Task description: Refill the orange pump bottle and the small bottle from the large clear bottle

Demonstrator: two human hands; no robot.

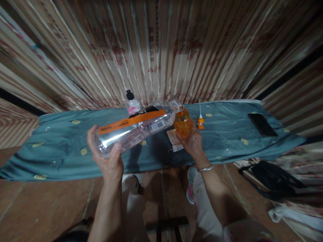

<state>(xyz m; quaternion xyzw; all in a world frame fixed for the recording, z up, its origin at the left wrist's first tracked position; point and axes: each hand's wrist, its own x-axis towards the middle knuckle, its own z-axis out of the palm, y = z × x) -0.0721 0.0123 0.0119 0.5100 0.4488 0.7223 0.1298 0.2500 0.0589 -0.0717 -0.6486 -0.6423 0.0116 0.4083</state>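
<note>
My left hand (108, 156) grips the base of a large clear plastic bottle (137, 129) with an orange and black label, tipped almost flat so its open mouth meets the top of a small orange bottle (182, 123). My right hand (192, 142) holds that small orange bottle upright over a teal cloth-covered table (63, 151). A silver bangle circles my right wrist. An orange pump cap (200, 122) with a white tube lies on the cloth just right of the small bottle.
A small clear bottle with a black cap (131, 102) stands behind the large bottle. A black phone (261, 124) lies at the cloth's right end. A white pad (174, 140) lies under my right hand. A black bag (272, 179) sits on the floor to the right.
</note>
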